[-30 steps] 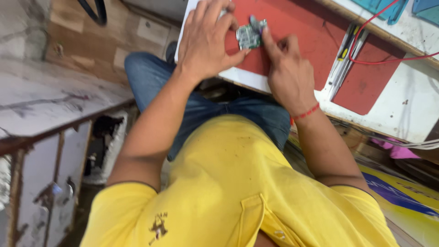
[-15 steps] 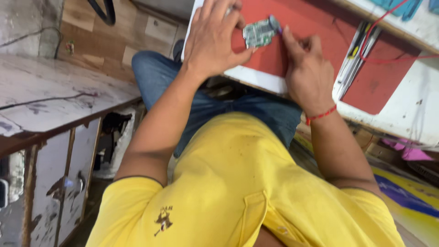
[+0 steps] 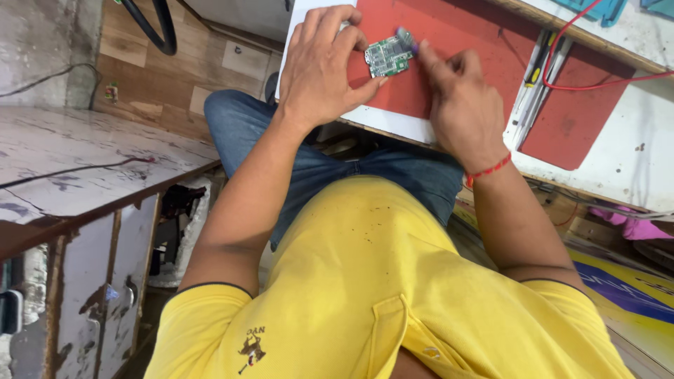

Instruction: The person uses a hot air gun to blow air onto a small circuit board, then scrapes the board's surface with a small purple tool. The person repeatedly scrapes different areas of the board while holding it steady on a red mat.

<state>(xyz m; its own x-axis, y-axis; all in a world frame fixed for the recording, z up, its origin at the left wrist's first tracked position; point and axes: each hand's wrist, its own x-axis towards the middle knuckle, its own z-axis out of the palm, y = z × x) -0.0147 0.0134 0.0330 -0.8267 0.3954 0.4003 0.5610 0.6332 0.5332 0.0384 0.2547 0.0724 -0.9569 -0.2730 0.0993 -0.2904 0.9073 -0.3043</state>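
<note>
Up close, a red mat (image 3: 484, 49) covers the white bench (image 3: 632, 161) above a tiled floor (image 3: 210, 77). Left hand (image 3: 323, 70) pinches a green board (image 3: 388, 57) on the mat; right hand (image 3: 460, 105) presses one finger to it.

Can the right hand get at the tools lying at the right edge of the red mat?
Probably yes. The right hand rests on the red mat beside the tools, with bare mat and nothing between them.
</note>
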